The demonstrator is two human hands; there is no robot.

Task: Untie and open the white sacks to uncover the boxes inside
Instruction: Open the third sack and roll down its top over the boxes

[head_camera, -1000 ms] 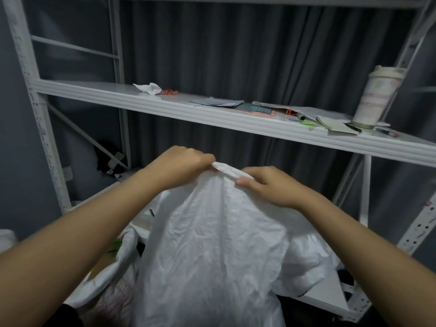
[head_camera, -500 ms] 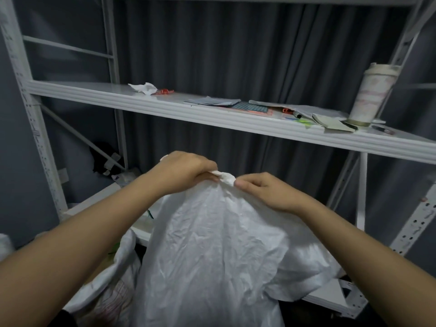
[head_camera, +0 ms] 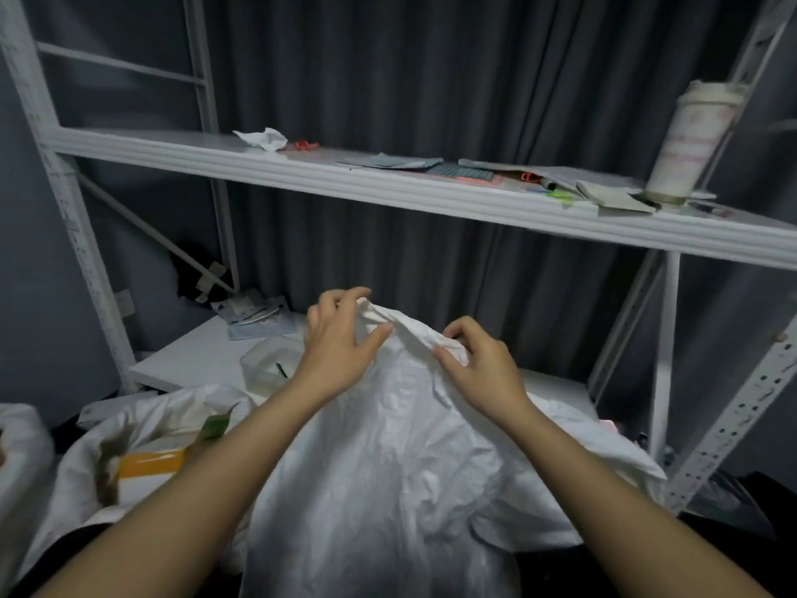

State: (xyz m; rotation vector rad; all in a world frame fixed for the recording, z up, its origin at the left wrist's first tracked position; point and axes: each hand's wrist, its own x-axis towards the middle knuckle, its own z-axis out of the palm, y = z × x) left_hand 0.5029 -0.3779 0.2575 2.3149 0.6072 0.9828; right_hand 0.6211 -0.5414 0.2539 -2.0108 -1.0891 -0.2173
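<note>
White shelving rack (head_camera: 431, 196), grey curtain (head_camera: 431, 79)

A white metal shelf (head_camera: 388, 189) crosses the view in front of a dark grey curtain (head_camera: 431, 79). At the shelf's right end stands a pale lidded cup (head_camera: 690, 140). Left of the cup lie folded papers (head_camera: 612, 196), a dark flat card (head_camera: 461, 171) and, farthest left, a crumpled tissue (head_camera: 263, 138). Below the shelf sits a clear plastic tub (head_camera: 269, 369).
</note>
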